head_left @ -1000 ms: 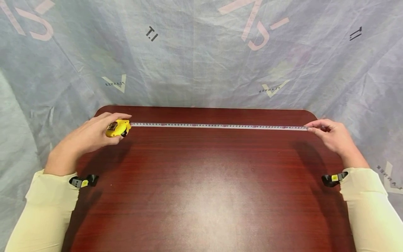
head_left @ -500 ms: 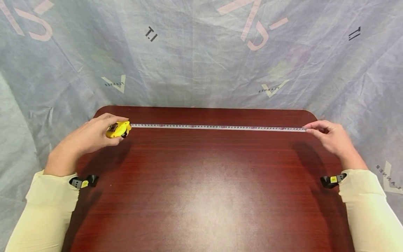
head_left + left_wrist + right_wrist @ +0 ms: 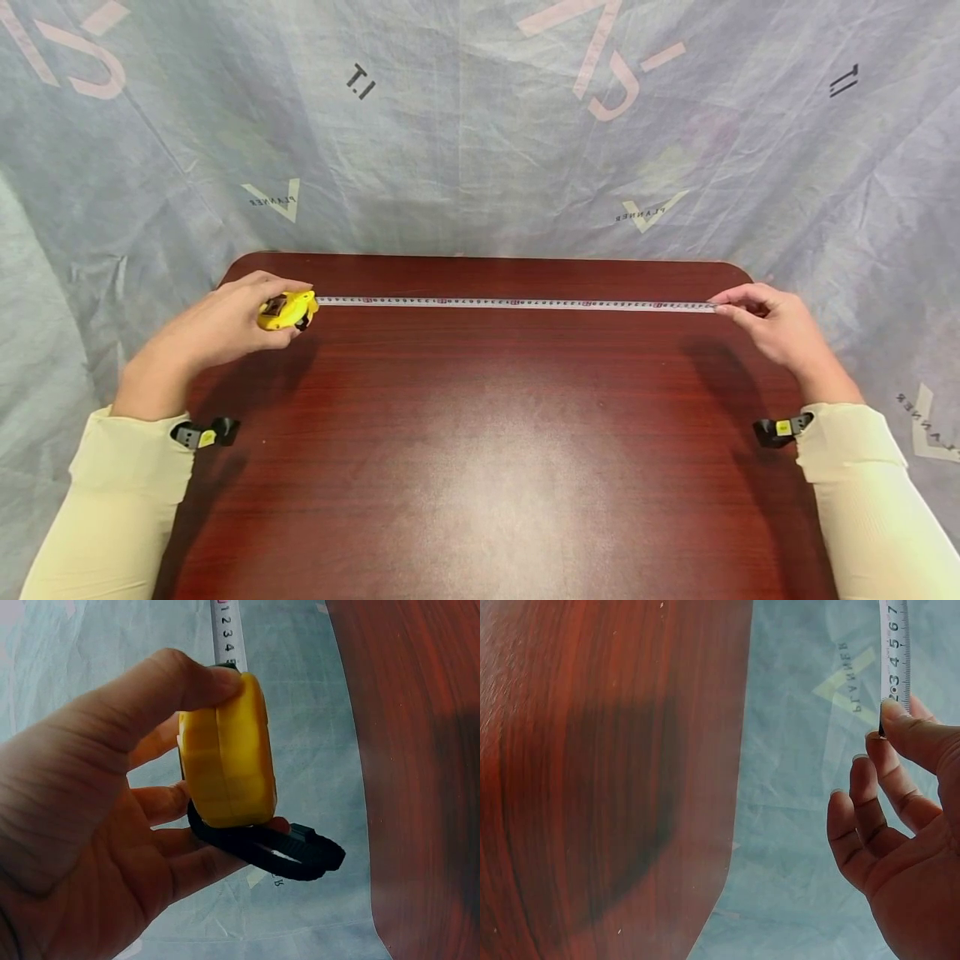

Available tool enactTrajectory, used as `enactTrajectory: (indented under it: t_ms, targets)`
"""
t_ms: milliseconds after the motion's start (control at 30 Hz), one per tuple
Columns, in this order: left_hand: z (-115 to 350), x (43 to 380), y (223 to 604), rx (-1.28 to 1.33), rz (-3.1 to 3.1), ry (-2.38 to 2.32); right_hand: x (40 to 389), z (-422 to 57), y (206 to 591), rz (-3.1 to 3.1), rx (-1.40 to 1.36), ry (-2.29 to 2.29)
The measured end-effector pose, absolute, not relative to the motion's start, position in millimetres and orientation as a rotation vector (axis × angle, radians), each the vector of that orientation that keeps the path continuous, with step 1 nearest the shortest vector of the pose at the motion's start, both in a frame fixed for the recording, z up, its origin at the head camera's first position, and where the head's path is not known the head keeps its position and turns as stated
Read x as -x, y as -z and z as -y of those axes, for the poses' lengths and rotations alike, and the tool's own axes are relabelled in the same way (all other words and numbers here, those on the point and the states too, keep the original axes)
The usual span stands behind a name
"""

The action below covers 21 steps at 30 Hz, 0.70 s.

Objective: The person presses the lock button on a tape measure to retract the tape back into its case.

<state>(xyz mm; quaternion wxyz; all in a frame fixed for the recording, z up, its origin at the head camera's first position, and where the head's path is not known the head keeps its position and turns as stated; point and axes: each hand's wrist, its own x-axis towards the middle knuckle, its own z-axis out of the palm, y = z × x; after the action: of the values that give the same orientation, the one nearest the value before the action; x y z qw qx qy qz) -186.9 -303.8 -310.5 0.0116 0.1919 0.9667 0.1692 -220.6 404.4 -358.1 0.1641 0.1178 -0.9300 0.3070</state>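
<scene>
A yellow tape measure (image 3: 288, 310) is gripped in my left hand (image 3: 225, 321), thumb on one edge and fingers round the other side. Its white blade (image 3: 487, 303) stretches straight across to my right hand (image 3: 780, 329), which pinches the end between thumb and fingers. The left wrist view shows the yellow case (image 3: 229, 765) end-on, with a black strap (image 3: 300, 855) hanging by the fingers. Low numbers on the blade (image 3: 895, 652) show beside the thumb in the right wrist view. The blade is held above the table, near its far edge.
Below both hands lies a dark red wooden table (image 3: 480, 417) with rounded far corners. A grey printed cloth (image 3: 450, 150) hangs behind and at both sides. Each wrist carries a small black camera (image 3: 772, 432).
My right hand has moved left, and my left hand slightly right. The stretch of blade between them is shorter, its marks shifted toward the case. Both hands keep their hold.
</scene>
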Motion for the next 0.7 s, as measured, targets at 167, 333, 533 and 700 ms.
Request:
enactTrajectory:
  t_ms: [167,333,533,700]
  targets:
    - [304,187,311,-0.607,-3.021,-0.533,220,-397,355,2.632,-0.376,-0.888]
    - [302,188,312,-0.626,-3.021,-0.545,221,-388,354,2.604,-0.421,-0.903]
    - [300,188,312,-0.634,-3.013,-0.557,220,-379,352,2.550,-0.529,-0.910]
    - [299,187,312,-0.640,-3.005,-0.562,219,-374,350,2.518,-0.603,-0.940]
